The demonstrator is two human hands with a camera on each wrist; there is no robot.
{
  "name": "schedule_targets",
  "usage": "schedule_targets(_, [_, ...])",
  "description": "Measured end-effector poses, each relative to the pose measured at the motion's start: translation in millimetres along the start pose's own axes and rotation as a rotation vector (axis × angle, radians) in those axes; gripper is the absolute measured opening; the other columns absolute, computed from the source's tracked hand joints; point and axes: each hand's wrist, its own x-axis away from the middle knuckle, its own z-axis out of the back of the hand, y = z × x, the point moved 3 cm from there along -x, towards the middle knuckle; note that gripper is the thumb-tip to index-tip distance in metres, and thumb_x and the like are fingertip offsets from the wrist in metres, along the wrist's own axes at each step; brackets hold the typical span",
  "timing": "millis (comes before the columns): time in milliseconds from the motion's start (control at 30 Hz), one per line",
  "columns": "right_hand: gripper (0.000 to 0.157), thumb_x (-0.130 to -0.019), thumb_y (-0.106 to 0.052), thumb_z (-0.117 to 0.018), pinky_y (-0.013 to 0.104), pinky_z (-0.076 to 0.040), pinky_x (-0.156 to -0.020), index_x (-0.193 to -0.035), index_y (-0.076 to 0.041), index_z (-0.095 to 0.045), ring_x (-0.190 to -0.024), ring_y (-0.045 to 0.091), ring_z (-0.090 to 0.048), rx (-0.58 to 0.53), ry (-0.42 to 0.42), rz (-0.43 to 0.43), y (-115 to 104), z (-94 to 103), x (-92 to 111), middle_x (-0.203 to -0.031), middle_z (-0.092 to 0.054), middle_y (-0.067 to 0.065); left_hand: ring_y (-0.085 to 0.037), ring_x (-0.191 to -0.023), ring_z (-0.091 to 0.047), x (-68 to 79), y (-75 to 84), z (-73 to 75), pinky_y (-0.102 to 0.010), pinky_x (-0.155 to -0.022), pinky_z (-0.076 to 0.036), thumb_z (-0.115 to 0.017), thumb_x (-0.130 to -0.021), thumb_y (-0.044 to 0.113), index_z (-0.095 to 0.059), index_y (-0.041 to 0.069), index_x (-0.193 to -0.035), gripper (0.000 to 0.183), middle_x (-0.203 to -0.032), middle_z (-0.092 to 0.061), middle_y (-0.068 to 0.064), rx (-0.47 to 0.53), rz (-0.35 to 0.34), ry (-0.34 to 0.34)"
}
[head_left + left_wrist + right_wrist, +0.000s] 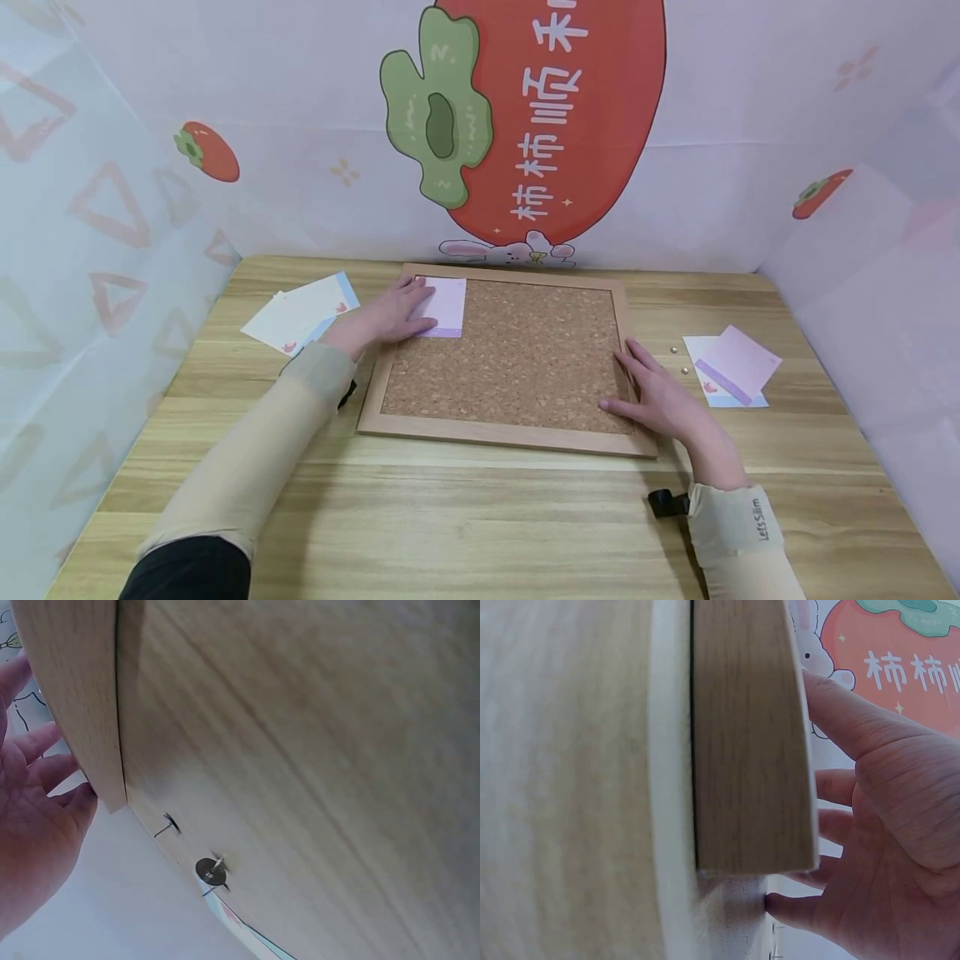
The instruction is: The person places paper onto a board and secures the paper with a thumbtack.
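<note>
A cork board point(510, 358) with a light wooden frame point(487, 432) lies on the table. At its upper left corner my left hand point(386, 312) rests with fingers spread on a pale pink note point(447, 305) that has a purple strip along its lower edge. My right hand point(660, 396) rests at the board's right side, its thumb over the cork and its fingers along the frame. In the right wrist view the thumb touches the top of the frame edge point(754, 742). Thumbtacks point(211, 871) lie on the tabletop in the left wrist view.
Left of the board lie cream cards point(296, 312) with blue edges. To the right, a pink note point(741, 360) overlaps a white and blue card point(712, 396), with two small metallic tacks point(685, 371) beside them. Printed cloth point(300, 183) walls the wooden table point(450, 517) at the back and sides.
</note>
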Motion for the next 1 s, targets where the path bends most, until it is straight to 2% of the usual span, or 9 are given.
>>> schedule_targets(100, [0.092, -0.088, -0.049, -0.072, 0.066, -0.032, -0.114, -0.152, 0.005, -0.033, -0.146, 0.053, -0.025, -0.003, 0.002, 0.000, 0.4, -0.1, 0.1, -0.164, -0.015, 0.029, -0.048, -0.152, -0.014, 0.1, 0.1, -0.6, -0.057, -0.125, -0.017, -0.054, -0.102, 0.039, -0.031, -0.001, -0.154, 0.070, -0.163, -0.021, -0.029, 0.002, -0.002, 0.004])
schedule_targets(300, [0.093, -0.088, -0.049, -0.072, 0.066, -0.031, -0.114, -0.153, 0.004, -0.032, -0.147, 0.053, -0.023, -0.009, -0.011, -0.015, 2.0, -0.9, -0.6, -0.165, -0.013, 0.028, -0.046, -0.145, -0.029, -0.3, 0.2, -1.0, -0.056, -0.121, -0.027, -0.057, -0.101, 0.038, -0.034, 0.000, -0.154, 0.068, -0.155, -0.027, -0.030, 0.029, 0.000, 0.043])
schedule_targets(500, [0.092, -0.088, -0.048, -0.073, 0.066, -0.031, -0.114, -0.153, 0.003, -0.032, -0.147, 0.053, -0.024, -0.006, -0.003, -0.007, 1.4, -0.9, -1.0, -0.164, -0.014, 0.029, -0.046, -0.142, -0.036, 2.6, 2.1, 4.7, -0.055, -0.120, -0.030, -0.061, -0.098, 0.035, -0.043, -0.003, -0.148, 0.065, -0.152, -0.036, -0.030, 0.053, -0.005, 0.068])
schedule_targets(567, [0.092, -0.088, -0.048, -0.073, 0.066, -0.032, -0.114, -0.153, 0.003, -0.033, -0.146, 0.053, -0.024, -0.001, 0.000, -0.006, 1.2, -1.1, -1.0, -0.164, -0.014, 0.029, -0.046, -0.144, -0.035, 3.7, 1.6, 4.7, -0.055, -0.121, -0.028, -0.061, -0.098, 0.035, -0.043, -0.003, -0.147, 0.065, -0.154, -0.037, -0.030, 0.039, -0.009, 0.060])
schedule_targets(700, [0.092, -0.088, -0.047, -0.073, 0.066, -0.032, -0.113, -0.152, 0.004, -0.033, -0.146, 0.053, -0.025, 0.004, 0.005, -0.004, 0.3, -1.2, -0.5, -0.164, -0.015, 0.029, -0.046, -0.150, -0.023, 6.6, 0.5, 2.6, -0.056, -0.124, -0.021, -0.059, -0.099, 0.038, -0.039, -0.001, -0.151, 0.068, -0.160, -0.030, -0.027, 0.013, -0.002, 0.020])
schedule_targets(800, [0.090, -0.088, -0.045, -0.074, 0.066, -0.030, -0.115, -0.152, 0.005, -0.034, -0.147, 0.053, -0.022, 0.011, 0.017, 0.006, -2.0, -0.8, 0.0, -0.163, -0.017, 0.030, -0.045, -0.152, -0.018, 8.9, 0.4, 1.9, -0.055, -0.125, -0.019, -0.058, -0.100, 0.038, -0.036, 0.000, -0.152, 0.068, -0.162, -0.027, -0.025, 0.024, 0.006, 0.005])
schedule_targets(1000, [0.085, -0.087, -0.040, -0.076, 0.064, -0.025, -0.118, -0.149, 0.006, -0.039, -0.147, 0.051, -0.023, 0.065, 0.065, 0.080, -23.9, 1.5, -2.0, -0.160, -0.025, 0.030, -0.043, -0.153, -0.016, 9.9, 0.8, 1.2, -0.055, -0.125, -0.018, -0.057, -0.101, 0.038, -0.035, 0.001, -0.153, 0.068, -0.163, -0.025, -0.024, 0.042, 0.008, -0.007])
